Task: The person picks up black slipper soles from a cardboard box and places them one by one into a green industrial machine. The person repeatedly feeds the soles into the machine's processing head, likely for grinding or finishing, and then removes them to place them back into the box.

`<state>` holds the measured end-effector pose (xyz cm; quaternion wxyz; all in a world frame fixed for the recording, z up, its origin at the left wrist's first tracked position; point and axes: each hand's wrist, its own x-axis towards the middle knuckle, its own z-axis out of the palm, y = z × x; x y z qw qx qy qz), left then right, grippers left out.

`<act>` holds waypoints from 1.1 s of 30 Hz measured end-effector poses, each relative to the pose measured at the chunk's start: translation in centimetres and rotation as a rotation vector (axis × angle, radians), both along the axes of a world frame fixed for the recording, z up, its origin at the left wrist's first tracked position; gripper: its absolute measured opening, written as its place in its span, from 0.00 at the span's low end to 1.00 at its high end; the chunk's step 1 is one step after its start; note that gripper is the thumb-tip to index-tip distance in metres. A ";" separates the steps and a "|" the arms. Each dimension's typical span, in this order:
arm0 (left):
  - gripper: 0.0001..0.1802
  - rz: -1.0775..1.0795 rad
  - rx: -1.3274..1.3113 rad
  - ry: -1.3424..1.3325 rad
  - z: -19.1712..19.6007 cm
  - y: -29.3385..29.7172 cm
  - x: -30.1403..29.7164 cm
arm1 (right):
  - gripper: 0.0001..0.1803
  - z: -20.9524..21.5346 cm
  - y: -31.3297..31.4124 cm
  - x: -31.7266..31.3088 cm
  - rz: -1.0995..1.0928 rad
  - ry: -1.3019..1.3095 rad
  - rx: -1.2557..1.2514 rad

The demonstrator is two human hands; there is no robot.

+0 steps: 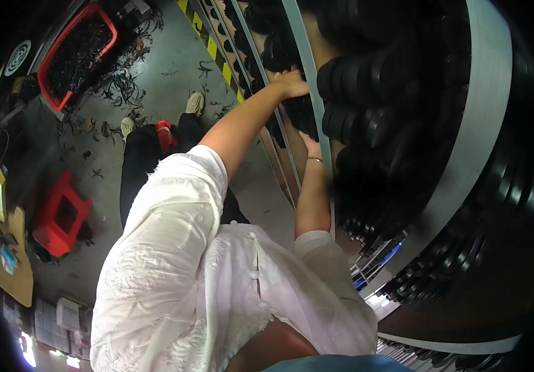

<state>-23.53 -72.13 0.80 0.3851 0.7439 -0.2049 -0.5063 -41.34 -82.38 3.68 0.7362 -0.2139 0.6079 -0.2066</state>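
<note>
Both my hands reach into a rack of shelves holding rows of black, rounded pieces that look like rubber; their exact kind is too dark to tell. A stack of these black pieces [300,115] sits between my hands on a shelf. My left hand [290,84] grips its far end, fingers bent over and partly hidden. At the near end, my right hand [310,145] is pressed around the stack, its fingers partly covered by the shelf's grey upright. A thin bracelet [315,159] circles my right wrist.
More black pieces [366,74] fill shelves on the right, behind grey metal rails [490,80]. Yellow-black tape [212,46] lines the floor beside the rack. On the left are a red basket of dark scraps [42,68], a red plastic stool [62,214] and scattered black trimmings [121,87].
</note>
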 end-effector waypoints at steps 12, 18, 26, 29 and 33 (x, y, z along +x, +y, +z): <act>0.51 0.202 -0.158 0.475 4.4 14.3 -4.4 | 0.23 6.2 10.5 -2.1 0.329 -0.217 0.098; 0.53 0.487 -0.178 0.708 8.3 30.7 -6.9 | 0.12 8.4 21.8 -0.7 0.533 -0.044 0.255; 0.38 0.896 -0.083 0.665 7.7 57.1 -8.6 | 0.10 6.2 45.0 5.7 0.936 -0.033 0.448; 0.49 1.148 0.070 0.458 9.7 66.4 -9.4 | 0.14 7.6 54.8 9.8 1.164 -0.085 0.571; 0.54 1.454 -0.056 0.360 15.3 77.6 -9.9 | 0.18 10.0 66.6 15.8 1.477 -0.117 0.658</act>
